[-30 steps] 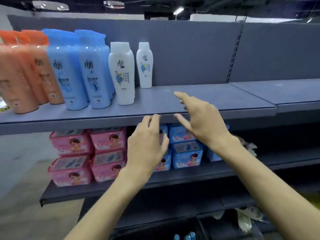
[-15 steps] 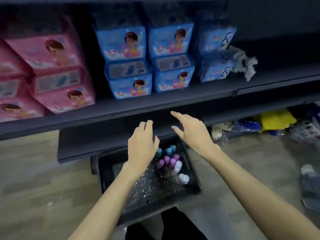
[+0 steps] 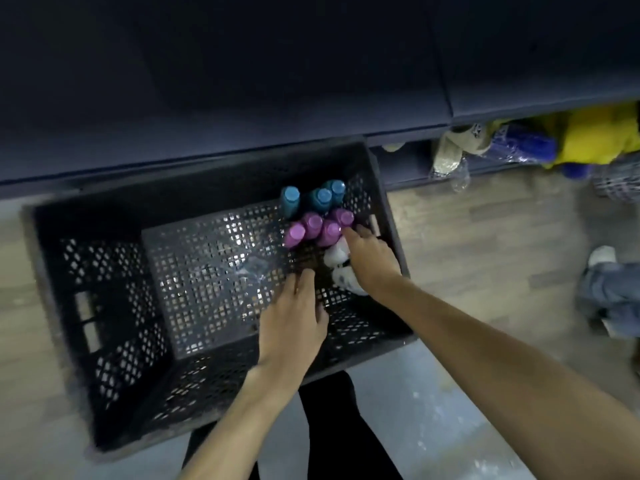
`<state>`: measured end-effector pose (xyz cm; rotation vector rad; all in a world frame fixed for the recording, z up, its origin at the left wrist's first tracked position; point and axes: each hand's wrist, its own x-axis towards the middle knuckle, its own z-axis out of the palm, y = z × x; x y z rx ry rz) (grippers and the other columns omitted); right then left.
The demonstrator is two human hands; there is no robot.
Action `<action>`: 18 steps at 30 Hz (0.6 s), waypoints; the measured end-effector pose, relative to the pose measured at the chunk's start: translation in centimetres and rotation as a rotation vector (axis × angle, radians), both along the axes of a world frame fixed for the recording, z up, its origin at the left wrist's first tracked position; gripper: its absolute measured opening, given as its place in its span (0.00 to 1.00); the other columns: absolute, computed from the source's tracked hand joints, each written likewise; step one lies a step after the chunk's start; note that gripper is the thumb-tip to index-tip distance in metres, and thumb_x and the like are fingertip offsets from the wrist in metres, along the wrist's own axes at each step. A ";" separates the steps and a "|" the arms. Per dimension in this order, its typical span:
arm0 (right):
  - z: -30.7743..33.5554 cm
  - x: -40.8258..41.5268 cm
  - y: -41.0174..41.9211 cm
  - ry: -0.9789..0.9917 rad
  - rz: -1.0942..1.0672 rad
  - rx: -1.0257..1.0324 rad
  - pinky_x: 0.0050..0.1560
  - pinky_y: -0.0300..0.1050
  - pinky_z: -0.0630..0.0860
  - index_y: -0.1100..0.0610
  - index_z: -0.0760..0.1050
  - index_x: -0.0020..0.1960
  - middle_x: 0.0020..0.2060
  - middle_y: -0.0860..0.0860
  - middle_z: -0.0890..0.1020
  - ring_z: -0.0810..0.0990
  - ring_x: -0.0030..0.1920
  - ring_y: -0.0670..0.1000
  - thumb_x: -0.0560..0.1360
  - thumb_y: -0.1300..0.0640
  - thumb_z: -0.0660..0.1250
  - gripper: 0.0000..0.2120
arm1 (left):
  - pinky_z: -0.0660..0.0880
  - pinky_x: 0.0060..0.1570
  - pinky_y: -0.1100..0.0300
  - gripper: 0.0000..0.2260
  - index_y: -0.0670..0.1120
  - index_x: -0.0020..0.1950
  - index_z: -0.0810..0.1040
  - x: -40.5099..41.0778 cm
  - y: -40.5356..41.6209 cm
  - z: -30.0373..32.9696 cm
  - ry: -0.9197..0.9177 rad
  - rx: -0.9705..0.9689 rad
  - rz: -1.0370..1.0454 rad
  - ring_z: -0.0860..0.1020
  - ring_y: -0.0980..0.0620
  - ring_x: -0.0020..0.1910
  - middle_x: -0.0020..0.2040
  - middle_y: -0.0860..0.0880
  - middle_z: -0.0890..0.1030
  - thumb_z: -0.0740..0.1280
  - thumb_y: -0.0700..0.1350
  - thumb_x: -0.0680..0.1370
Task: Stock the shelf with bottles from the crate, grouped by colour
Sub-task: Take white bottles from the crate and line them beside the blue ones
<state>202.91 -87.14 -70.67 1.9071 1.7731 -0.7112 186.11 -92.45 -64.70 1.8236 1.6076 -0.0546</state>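
A black perforated crate (image 3: pixel 104 271) stands on the floor below the dark shelf (image 3: pixel 242 98). In its far right corner stand three blue-capped bottles (image 3: pixel 320 199), several purple bottles (image 3: pixel 313 228) and two white bottles (image 3: pixel 336 254). My right hand (image 3: pixel 372 261) reaches down into that corner over the white bottles, its fingertips at a purple bottle; the frames do not show whether it holds anything. My left hand (image 3: pixel 294 317) hovers inside the crate just left of the white bottles, fingers straight, holding nothing.
A crumpled clear plastic scrap (image 3: pixel 251 271) lies on the crate floor. Under the shelf to the right sit yellow and blue packages (image 3: pixel 588 140) and bagged goods. Another person's jeans and shoe (image 3: pixel 606 285) show at the right edge.
My view dropped from the upper shelf to the crate. Both hands came down from shelf height into the crate, the right one reaching the bottles in the far right corner.
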 end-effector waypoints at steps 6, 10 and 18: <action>-1.5 -1.3 0.5 -0.058 0.016 -0.007 0.55 0.54 0.76 0.59 0.60 0.72 0.69 0.61 0.67 0.78 0.60 0.63 0.76 0.68 0.63 0.27 | 0.73 0.53 0.62 0.22 0.50 0.70 0.64 -0.5 -2.9 -2.2 -0.019 -0.071 -0.018 0.74 0.53 0.60 0.61 0.53 0.73 0.65 0.48 0.78; -1.2 -0.6 2.2 -0.105 0.113 0.005 0.53 0.55 0.76 0.58 0.66 0.71 0.65 0.61 0.71 0.78 0.60 0.64 0.80 0.68 0.56 0.20 | 0.72 0.52 0.63 0.22 0.51 0.71 0.63 -1.1 -2.5 -2.2 -0.024 -0.074 -0.016 0.74 0.54 0.60 0.61 0.53 0.73 0.64 0.47 0.78; -0.6 -0.7 2.5 -0.160 0.249 -0.052 0.54 0.51 0.76 0.56 0.70 0.68 0.61 0.57 0.77 0.79 0.60 0.60 0.78 0.65 0.62 0.18 | 0.75 0.50 0.59 0.22 0.48 0.71 0.64 -1.7 -0.7 -2.5 -0.040 -0.067 0.029 0.76 0.52 0.57 0.60 0.51 0.74 0.65 0.47 0.78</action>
